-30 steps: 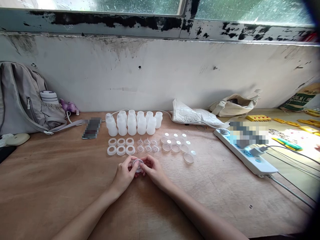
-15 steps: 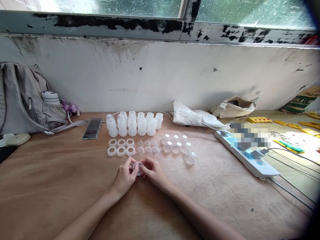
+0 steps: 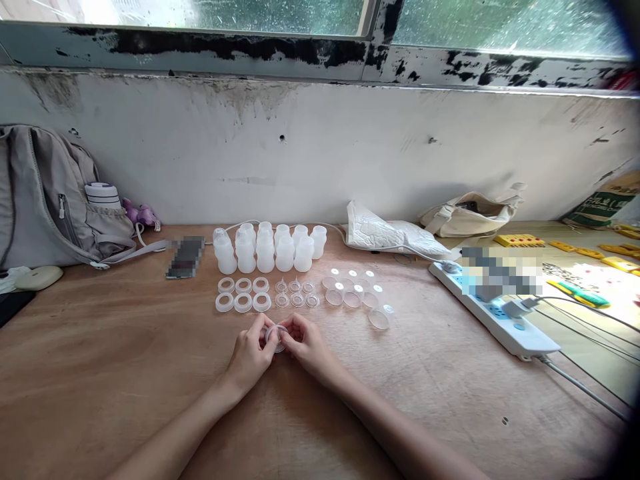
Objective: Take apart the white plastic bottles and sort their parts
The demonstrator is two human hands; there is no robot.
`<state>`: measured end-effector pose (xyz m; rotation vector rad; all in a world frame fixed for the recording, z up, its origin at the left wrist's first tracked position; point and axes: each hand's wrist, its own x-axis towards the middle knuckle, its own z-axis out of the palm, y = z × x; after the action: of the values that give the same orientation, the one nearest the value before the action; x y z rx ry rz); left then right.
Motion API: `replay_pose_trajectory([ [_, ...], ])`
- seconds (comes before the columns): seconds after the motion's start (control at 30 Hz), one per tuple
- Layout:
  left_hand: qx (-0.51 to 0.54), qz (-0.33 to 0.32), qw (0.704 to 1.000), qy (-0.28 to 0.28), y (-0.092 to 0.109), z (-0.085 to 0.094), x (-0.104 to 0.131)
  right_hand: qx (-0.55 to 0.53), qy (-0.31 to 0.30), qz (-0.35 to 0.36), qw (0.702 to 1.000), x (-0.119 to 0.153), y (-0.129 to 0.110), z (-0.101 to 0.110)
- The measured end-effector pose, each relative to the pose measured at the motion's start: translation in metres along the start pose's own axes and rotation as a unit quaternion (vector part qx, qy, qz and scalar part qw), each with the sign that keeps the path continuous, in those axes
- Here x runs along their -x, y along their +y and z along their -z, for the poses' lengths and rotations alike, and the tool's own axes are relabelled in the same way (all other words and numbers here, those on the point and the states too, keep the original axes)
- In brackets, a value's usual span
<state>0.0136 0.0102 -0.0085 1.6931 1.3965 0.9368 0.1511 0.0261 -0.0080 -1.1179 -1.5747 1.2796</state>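
Note:
Between my two hands is a white bottle collar ring [image 3: 277, 338], held just above the table. My left hand [image 3: 253, 347] pinches its left side, thumb across the front. My right hand [image 3: 306, 341] grips the right side with thumb and fingers. Fingers hide much of the ring, and I cannot tell whether a nipple sits inside it. Beyond my hands lie two rows of white collar rings [image 3: 243, 303] and, beside them, clear silicone nipples [image 3: 297, 301]. Farther right are clear round covers [image 3: 379, 320] with small white discs [image 3: 389, 309]. Frosted baby bottles [image 3: 265, 253] stand behind.
A phone [image 3: 185, 257] lies left of the bottles, near a grey backpack [image 3: 45, 200]. Along the wall are a white padded bag [image 3: 385, 230] and a cream pouch [image 3: 467, 215]. A power strip [image 3: 495, 310] with cables runs down the right side.
Both hands keep their hold on the ring, with only slight finger movement. The other parts on the table stay where they were.

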Motion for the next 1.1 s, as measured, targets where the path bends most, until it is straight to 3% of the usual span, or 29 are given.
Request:
replay_pose_trajectory([
  [0.17,0.014,0.011,1.000,0.003,0.003,0.002,-0.002,-0.008,0.002,0.007,1.000,0.001,0.003,0.000],
  [0.33,0.107,0.040,0.993,0.011,0.007,0.003,-0.002,-0.110,0.006,-0.005,0.994,0.000,0.007,-0.003],
  [0.43,0.137,0.054,0.989,0.010,0.007,0.003,-0.002,-0.113,0.017,-0.011,0.993,-0.001,0.007,-0.002],
  [0.6,0.031,0.015,0.999,0.031,0.008,0.005,-0.003,0.043,0.069,0.045,0.996,0.002,0.002,0.003],
  [0.7,-0.003,-0.015,0.999,0.049,0.009,0.005,-0.003,0.088,0.069,0.065,0.992,0.003,-0.003,0.005],
  [0.8,-0.003,-0.023,0.999,0.039,0.008,0.004,-0.003,0.075,0.066,0.059,0.993,0.003,-0.004,0.004],
  [0.97,0.008,-0.011,0.999,0.043,0.008,0.004,-0.002,-0.025,0.016,-0.011,1.000,0.001,0.003,-0.002],
  [1.1,0.033,-0.004,0.999,0.043,0.010,0.003,-0.001,-0.039,0.020,-0.016,0.999,0.000,0.009,-0.003],
])
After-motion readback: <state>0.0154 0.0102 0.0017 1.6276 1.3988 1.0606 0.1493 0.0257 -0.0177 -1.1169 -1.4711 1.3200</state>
